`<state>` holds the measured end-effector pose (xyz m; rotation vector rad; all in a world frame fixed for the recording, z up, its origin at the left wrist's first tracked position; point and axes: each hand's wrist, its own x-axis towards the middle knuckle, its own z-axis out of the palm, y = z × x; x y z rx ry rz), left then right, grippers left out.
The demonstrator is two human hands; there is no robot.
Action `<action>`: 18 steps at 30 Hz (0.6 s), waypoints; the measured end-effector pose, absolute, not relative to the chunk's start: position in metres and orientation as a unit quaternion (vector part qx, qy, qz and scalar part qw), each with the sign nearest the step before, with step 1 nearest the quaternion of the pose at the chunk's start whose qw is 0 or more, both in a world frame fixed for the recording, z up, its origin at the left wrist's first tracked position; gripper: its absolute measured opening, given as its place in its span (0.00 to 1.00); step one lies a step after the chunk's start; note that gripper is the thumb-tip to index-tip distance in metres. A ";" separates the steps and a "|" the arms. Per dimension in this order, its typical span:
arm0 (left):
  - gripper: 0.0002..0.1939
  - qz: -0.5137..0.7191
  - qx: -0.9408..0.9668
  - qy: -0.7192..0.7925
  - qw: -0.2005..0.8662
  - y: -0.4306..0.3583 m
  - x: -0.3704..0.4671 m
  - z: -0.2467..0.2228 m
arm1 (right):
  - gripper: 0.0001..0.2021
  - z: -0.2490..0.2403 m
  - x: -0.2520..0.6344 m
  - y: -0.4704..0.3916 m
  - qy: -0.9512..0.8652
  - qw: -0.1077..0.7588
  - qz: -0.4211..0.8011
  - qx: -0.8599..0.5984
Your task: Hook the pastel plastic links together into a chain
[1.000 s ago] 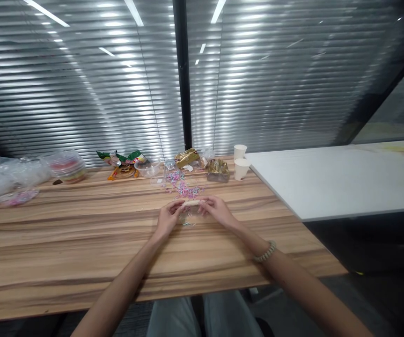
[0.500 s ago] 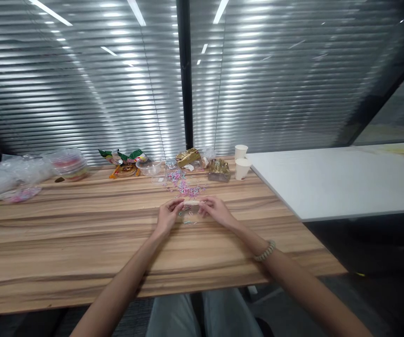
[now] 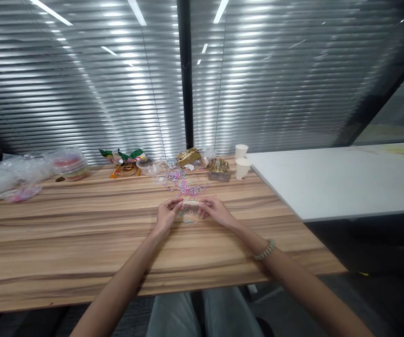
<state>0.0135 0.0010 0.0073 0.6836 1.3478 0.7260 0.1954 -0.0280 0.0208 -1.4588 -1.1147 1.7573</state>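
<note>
Between both hands, just above the wooden table [image 3: 92, 252], a short pale off-white strip [image 3: 191, 203] is held level; its exact kind cannot be made out. My left hand [image 3: 168, 213] pinches its left end with thumb and fingers. The right end is gripped by my right hand [image 3: 216, 210], whose fingers are curled. A few small coloured pieces [image 3: 188, 221] lie on the wood below the strip. Just beyond the hands spreads a pile of tiny pink, purple and teal pieces [image 3: 189, 189], perhaps beads or clips.
Behind the pile stand a clear plastic bowl [image 3: 150, 167], a green snack bag [image 3: 131, 155], gold wrappers [image 3: 219, 169] and two paper cups [image 3: 243, 168]. Stacked plastic tubs [image 3: 69, 164] and clear bags [image 3: 15, 171] sit far left. A white table [image 3: 338, 182] adjoins on the right.
Both hands keep hold of the pale strip at nearly the same spot. The strip now looks slightly bowed, and the hands have barely shifted.
</note>
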 end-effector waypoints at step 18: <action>0.20 0.323 0.327 0.577 0.675 0.001 0.011 0.005 | 0.19 0.020 0.196 -0.028 -0.429 0.294 0.648 -0.557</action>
